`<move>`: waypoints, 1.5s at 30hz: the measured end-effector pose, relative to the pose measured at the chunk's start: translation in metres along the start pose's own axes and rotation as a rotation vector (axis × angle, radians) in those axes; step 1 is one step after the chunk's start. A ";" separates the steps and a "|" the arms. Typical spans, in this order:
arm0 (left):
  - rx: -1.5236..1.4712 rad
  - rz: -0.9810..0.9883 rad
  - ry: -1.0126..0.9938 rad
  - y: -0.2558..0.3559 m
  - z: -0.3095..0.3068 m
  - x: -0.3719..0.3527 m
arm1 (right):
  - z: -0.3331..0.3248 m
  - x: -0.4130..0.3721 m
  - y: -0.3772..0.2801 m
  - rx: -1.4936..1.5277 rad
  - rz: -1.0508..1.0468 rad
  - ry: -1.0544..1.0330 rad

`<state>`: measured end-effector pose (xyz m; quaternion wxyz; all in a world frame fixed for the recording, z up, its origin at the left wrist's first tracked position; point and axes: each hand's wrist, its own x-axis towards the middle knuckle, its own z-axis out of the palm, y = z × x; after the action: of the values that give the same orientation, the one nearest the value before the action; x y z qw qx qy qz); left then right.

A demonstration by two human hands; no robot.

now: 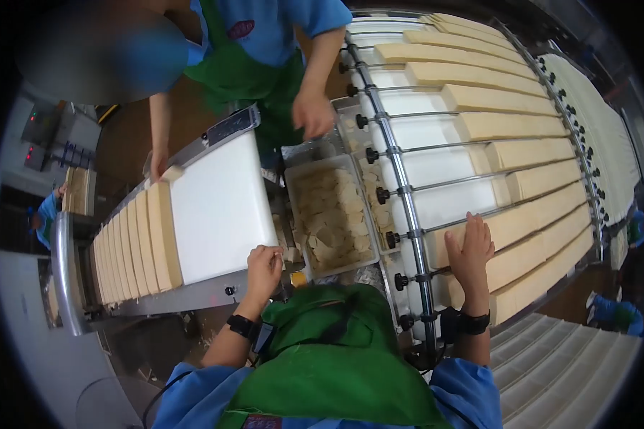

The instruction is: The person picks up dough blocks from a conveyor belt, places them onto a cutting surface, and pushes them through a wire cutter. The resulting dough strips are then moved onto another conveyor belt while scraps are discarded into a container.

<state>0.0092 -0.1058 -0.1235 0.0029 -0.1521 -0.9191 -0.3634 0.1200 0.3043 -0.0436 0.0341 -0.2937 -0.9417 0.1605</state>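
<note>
My right hand [470, 254] lies with its fingers stretched out on a long pale stack of dough sheets [533, 214] on the right conveyor [415, 136]. Several more such stacks rest side by side there, with thin metal rods running between them. My left hand [265, 270] is closed, fingers curled, beside the near corner of the white belt [218, 204] on the left. Whatever its fingers hold, if anything, is hidden. Several pale stacks [163, 236] stand in a row on that belt's far end.
Between the conveyors sits a bin [371, 229] with pale dough scraps [329, 214]. A co-worker in a green apron [250, 79] stands opposite, one hand [159, 164] at the left stacks and the other [313, 114] above the bin. A metal bar with black knobs [401, 171] edges the right conveyor.
</note>
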 end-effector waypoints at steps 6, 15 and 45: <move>0.073 0.165 0.042 -0.008 -0.005 -0.024 | 0.019 0.012 -0.032 -0.025 -0.207 -0.026; -0.246 0.034 0.045 -0.010 -0.037 -0.042 | 0.025 0.009 -0.073 -0.045 -0.305 -0.047; 0.579 -0.989 0.220 -0.264 -0.208 -0.067 | 0.304 -0.019 -0.528 0.121 -1.011 -0.315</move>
<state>-0.0232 -0.4452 -0.1542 -0.0300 0.3407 -0.9372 -0.0692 -0.1990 -0.2017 -0.1604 -0.0179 0.2268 -0.9486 0.2202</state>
